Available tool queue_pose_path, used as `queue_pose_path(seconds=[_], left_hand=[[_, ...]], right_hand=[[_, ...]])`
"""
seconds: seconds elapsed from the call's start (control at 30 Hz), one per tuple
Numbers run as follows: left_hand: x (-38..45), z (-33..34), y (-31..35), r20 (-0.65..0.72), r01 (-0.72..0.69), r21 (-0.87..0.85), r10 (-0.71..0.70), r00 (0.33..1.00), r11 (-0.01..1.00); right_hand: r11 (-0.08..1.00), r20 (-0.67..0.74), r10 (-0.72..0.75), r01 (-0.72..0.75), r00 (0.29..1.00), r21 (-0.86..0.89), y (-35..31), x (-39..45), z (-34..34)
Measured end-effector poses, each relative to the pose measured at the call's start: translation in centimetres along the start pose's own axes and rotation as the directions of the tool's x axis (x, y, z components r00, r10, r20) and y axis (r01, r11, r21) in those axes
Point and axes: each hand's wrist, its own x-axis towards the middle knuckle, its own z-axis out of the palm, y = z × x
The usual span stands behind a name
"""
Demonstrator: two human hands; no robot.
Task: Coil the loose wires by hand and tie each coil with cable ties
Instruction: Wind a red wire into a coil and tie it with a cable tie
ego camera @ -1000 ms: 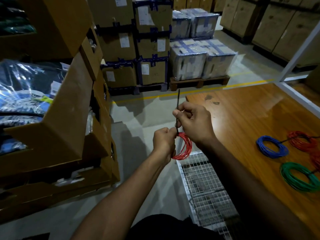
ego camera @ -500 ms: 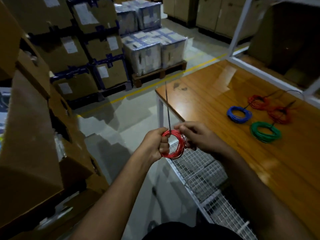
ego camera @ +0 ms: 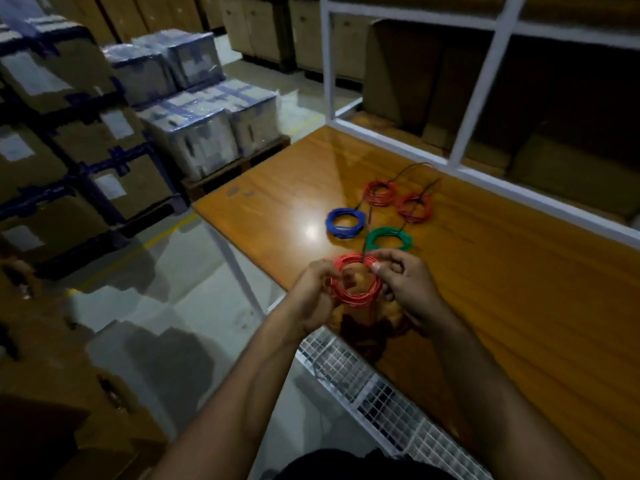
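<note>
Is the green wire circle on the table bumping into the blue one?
Apart. In the head view a strip of bare wooden table shows between the green coil and the blue coil, so they do not touch.

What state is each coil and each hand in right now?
Held red coil: coiled, gripped by both hands, tie tail sticking up.
Blue coil: coiled, on table.
Green coil: coiled, on table.
Two red coils: tied, on table.
Left hand: grips held coil.
Right hand: pinches held coil.

Head cam, looks fwd/down, close over wooden table (ego camera: 519, 306).
</note>
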Motion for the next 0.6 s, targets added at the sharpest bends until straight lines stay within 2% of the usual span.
queue_pose_path(seconds=[0.13,0.3,0.37,0.47,0.6], left_hand=[[3.1,4.1,-4.9,-0.024,-0.099,0.158,0.104,0.994,0.982],[7.2,9.1,-8.6,-0.155,-0.138,0.224,0.175,0.972,0.965],[9.0,10.6,-9.6,-0.211,-0.182,0.289,0.248,0.945,0.94],[11.3,12.5,-10.6,-0.261,-0.221,0.554,0.42,0.869,0.803],[12.6,14.6,-11.5,-0.243,-0.192,0.757,0.542,0.805,0.624]], right_hand=[[0.996,-0.149,0.083,-0.075,0.985,0.057,2.6,0.5,-6.3],[0.99,-0.276,0.115,-0.086,0.954,0.113,5.3,2.3,-12.5],[0.989,-0.307,0.125,-0.095,0.944,0.109,6.1,3.6,-14.2],[0.987,-0.325,0.145,-0.115,0.935,0.109,7.0,5.7,-15.9],[0.99,-0.315,0.14,-0.134,0.939,0.041,8.6,7.5,-17.0]])
